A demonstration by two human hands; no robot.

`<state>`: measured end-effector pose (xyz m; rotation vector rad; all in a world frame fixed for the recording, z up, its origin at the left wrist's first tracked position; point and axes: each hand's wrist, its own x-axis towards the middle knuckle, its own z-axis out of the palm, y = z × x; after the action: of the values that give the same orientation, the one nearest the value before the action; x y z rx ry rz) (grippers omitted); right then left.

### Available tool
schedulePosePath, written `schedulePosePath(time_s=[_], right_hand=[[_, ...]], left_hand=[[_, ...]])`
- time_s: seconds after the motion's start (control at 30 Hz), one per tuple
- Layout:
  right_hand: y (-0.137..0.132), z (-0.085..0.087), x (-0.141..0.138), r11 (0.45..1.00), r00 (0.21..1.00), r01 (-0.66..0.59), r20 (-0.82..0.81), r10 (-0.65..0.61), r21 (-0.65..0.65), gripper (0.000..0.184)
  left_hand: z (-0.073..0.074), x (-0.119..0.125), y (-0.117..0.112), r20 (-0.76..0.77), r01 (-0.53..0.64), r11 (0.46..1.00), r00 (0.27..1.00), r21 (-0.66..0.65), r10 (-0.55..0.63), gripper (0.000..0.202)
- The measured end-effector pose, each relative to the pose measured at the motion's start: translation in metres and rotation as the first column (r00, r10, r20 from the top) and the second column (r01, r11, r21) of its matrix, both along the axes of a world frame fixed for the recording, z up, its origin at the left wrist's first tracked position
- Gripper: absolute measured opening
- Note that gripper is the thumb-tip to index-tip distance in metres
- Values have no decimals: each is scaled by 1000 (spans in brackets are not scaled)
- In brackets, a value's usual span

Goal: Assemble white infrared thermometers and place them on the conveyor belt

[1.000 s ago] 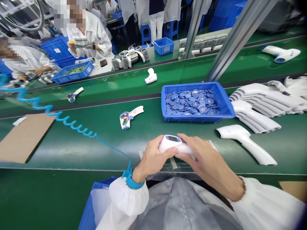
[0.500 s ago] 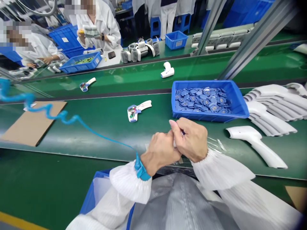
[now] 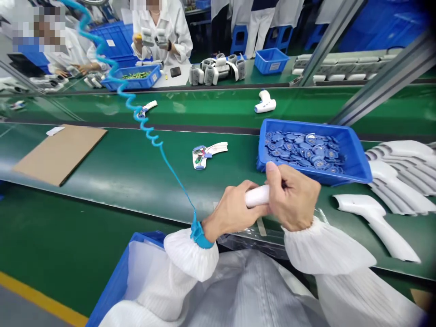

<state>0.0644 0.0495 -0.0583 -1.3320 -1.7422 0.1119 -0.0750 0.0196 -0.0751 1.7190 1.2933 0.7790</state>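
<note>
A white infrared thermometer [image 3: 257, 196] spans the gap between my two hands, mostly covered by them. My left hand [image 3: 235, 206] is wrapped round its left part, wearing a blue wrist strap [image 3: 200, 235] with a coiled cord. My right hand [image 3: 294, 193] is closed on its right end, thumb raised on top. What lies inside that fist is hidden. Beyond my hands, an opened thermometer half [image 3: 200, 157] with circuit parts and wires lies on the green bench. To the right rests a white thermometer shell [image 3: 374, 213], apart from my hand.
A blue bin [image 3: 364, 170] of small blue parts stands behind my right hand. Stacked white shells [image 3: 402, 190] lie at right. Cardboard [image 3: 51, 156] lies at left. A green conveyor [image 3: 211, 106] carries a thermometer [image 3: 265, 102]. Metal posts [image 3: 368, 86] rise at right; co-workers [image 3: 163, 32] sit opposite.
My hands have drawn apart, exposing the white body between them. The right hand has shifted rightward. The view has turned a little, and the coiled cord has swung upright.
</note>
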Motion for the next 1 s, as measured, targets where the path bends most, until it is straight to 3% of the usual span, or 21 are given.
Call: schedulePosePath(time_s=[0.1,0.27,0.4,0.5,0.6,0.67,0.73,0.8,0.83,0.9,1.0], right_hand=[[-2,1,5,994,999,-18,32,22,-107,47],[-3,-4,-5,991,996,14,86,-3,-130,56],[-4,3,5,972,982,-134,104,156,-191,59],[20,9,34,922,966,-185,106,234,-341,52],[72,4,67,920,942,-145,234,242,-365,28],[110,-5,81,914,911,-148,309,275,-377,14],[140,-14,84,893,879,-182,340,335,-411,11],[158,-19,80,874,852,-215,354,386,-437,8],[163,-20,77,867,844,-226,356,401,-443,8],[165,-18,74,865,845,-236,346,408,-443,8],[156,-10,80,875,881,-231,291,374,-425,13]], left_hand=[[-2,3,-5,-55,-20,1000,998,16,21,28],[-9,15,-10,-389,-4,990,919,142,59,29],[-6,7,-18,-249,-44,994,966,104,69,28],[0,-18,-17,-149,-64,997,986,41,70,23],[4,-42,-8,-243,-60,991,966,121,88,32],[6,-45,0,-423,17,977,903,211,76,45],[7,-38,8,-633,174,952,774,252,26,48],[9,-27,16,-764,290,928,645,235,-8,34],[9,-23,19,-786,297,927,618,227,-5,26],[11,-20,23,-740,199,950,671,240,47,18],[14,-28,26,-482,-72,982,863,177,150,20]])
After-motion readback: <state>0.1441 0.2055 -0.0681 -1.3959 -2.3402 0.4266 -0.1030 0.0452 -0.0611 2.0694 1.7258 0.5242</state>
